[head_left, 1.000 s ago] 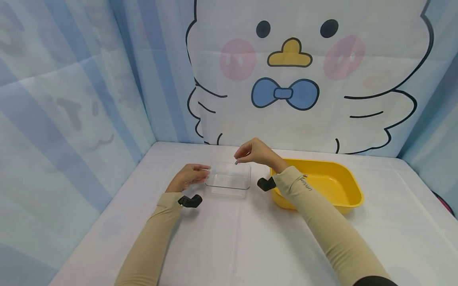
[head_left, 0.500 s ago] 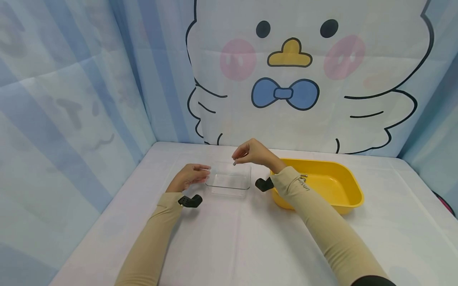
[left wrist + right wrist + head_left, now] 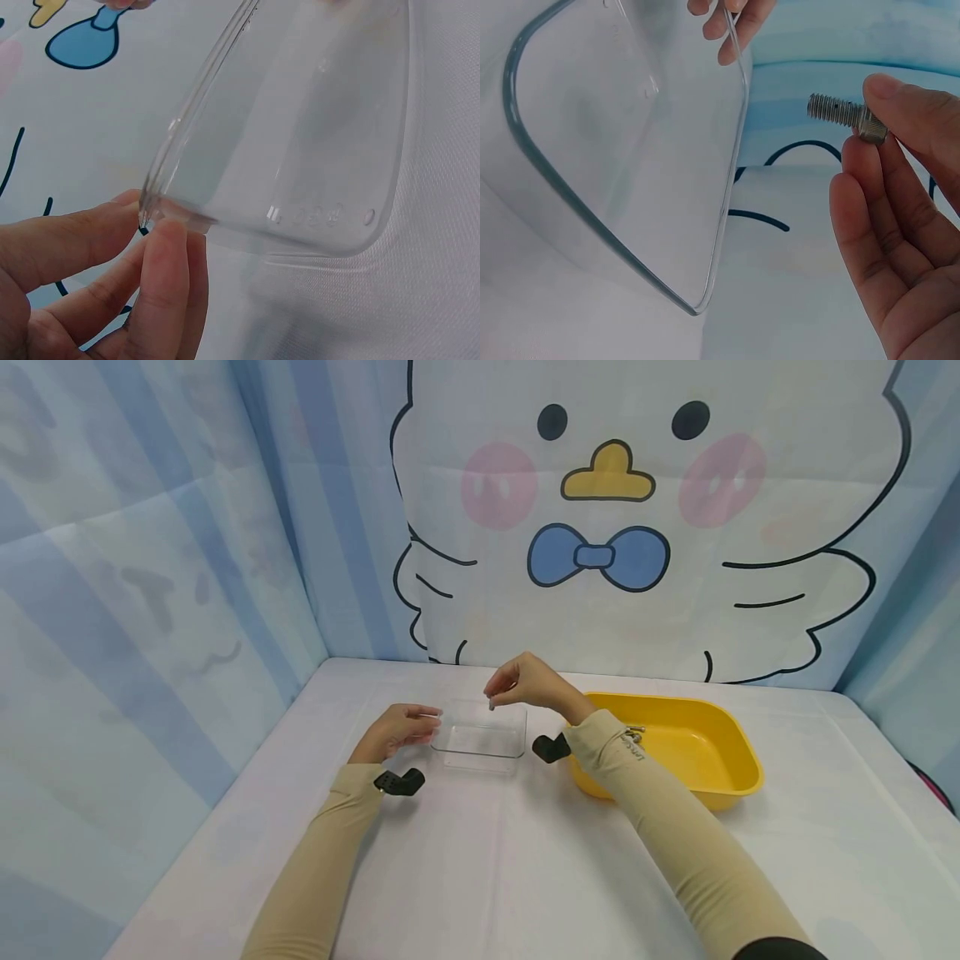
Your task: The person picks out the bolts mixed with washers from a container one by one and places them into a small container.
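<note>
A clear plastic box stands on the table, its rim facing up. At its left end my left hand pinches the rim between thumb and fingers, as the left wrist view shows. Above the box's far right part hovers my right hand. It pinches a bolt by its head, the threaded shank sticking out free. In the right wrist view the bolt is apart from the box wall. I see nothing lying on the bottom of the box.
To the right of the box stands a yellow basin, partly behind my right forearm. A few metal bolts lie at its left side. A curtain with a cartoon print hangs behind the white table.
My right hand has shifted slightly left with the bolt over the box. The left hand and the box have stayed in place.
</note>
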The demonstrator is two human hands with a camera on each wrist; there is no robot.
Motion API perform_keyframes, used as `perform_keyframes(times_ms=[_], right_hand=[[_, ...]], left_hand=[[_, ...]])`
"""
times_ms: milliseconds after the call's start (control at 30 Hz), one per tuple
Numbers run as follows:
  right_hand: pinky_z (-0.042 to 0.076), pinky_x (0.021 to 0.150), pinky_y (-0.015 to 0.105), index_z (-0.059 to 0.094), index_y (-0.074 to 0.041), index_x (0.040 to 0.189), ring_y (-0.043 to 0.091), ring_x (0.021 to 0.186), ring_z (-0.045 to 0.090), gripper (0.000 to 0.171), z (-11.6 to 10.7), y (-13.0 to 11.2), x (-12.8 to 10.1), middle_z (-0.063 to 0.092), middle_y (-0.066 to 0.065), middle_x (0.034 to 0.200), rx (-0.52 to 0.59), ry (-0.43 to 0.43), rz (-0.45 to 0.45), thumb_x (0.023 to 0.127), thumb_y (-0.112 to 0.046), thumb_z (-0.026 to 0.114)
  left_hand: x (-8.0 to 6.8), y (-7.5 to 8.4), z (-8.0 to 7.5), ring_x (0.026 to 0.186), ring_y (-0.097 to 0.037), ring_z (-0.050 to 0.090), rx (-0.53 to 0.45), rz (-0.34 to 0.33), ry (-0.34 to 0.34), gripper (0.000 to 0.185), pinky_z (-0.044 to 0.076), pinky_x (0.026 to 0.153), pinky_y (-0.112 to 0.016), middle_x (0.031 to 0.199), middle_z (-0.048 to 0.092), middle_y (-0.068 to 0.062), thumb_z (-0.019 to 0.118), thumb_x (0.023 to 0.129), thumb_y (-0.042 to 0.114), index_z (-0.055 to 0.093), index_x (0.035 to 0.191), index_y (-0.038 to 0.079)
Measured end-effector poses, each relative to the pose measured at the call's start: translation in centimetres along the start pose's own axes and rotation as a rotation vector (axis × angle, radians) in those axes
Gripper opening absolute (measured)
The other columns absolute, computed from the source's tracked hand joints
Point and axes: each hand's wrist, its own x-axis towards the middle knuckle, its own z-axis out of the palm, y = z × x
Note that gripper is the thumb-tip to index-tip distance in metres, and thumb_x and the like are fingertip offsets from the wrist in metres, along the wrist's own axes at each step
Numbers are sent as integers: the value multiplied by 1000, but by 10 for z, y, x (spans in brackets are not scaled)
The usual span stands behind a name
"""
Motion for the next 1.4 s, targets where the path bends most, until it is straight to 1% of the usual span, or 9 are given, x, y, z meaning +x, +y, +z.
perform_keyframes(times_ms=[367, 600, 800, 933, 1033, 1100, 1200, 1300, 1400], right_hand=[[56, 82, 30, 72, -1, 95, 16, 82, 66, 17, 6, 5, 4, 72, 13, 95, 0, -15, 22, 79, -7, 74], [56, 81, 28, 72, -3, 93, 14, 80, 65, 14, 10, 12, 7, 72, 10, 91, 4, -28, 56, 79, -6, 74], [56, 82, 29, 73, -3, 92, 14, 79, 65, 13, 12, 13, 7, 72, 10, 90, 9, -35, 72, 79, -3, 73], [55, 81, 28, 72, -2, 92, 15, 79, 65, 13, 13, 12, 6, 72, 10, 90, 4, -38, 77, 79, -3, 73], [56, 81, 28, 72, -1, 96, 15, 81, 65, 17, 13, 12, 6, 72, 13, 94, -1, -40, 75, 79, -5, 73], [55, 82, 28, 70, 0, 100, 16, 84, 65, 22, 13, 12, 6, 71, 16, 99, -1, -45, 72, 79, -5, 73], [55, 84, 29, 68, 1, 106, 18, 88, 65, 27, 13, 11, 6, 68, 21, 107, 9, -55, 67, 80, -4, 73], [55, 86, 30, 67, 0, 109, 20, 92, 66, 29, 13, 10, 5, 67, 22, 110, 17, -64, 62, 80, -3, 72], [55, 87, 30, 67, 1, 110, 21, 94, 66, 31, 13, 11, 4, 66, 22, 111, 19, -68, 58, 80, -3, 72]], left_hand=[[2, 0, 0, 79, -8, 57, 10, 2, 1, 44, 52, 67, -14, 129, 53, -15, 63, 90, 11, 52, 132, 3], [3, -1, 0, 78, -7, 57, 14, 9, -5, 44, 52, 67, -13, 126, 54, -14, 62, 90, 10, 52, 132, 2], [2, 0, -1, 76, -6, 57, 7, 9, -13, 44, 52, 67, -13, 125, 55, -13, 62, 90, 10, 52, 132, 1], [0, 1, -1, 77, -5, 56, 8, 16, -19, 46, 51, 66, -12, 127, 54, -13, 62, 90, 11, 50, 134, 1], [0, 1, -1, 80, -7, 57, 19, 19, -19, 46, 51, 68, -13, 131, 52, -15, 62, 91, 12, 50, 134, 1], [2, 0, -1, 83, -9, 58, 28, 19, -13, 45, 53, 72, -16, 132, 52, -16, 63, 90, 13, 51, 133, 2], [10, -5, -2, 86, -12, 60, 33, 20, -7, 45, 54, 78, -21, 127, 56, -15, 66, 88, 14, 54, 130, 3], [20, -12, -6, 84, -14, 62, 15, 38, -27, 47, 56, 76, -24, 118, 60, -13, 73, 83, 17, 58, 126, 4], [20, -12, -6, 85, -14, 62, 16, 37, -29, 47, 56, 77, -25, 118, 60, -13, 72, 83, 16, 58, 126, 4]])
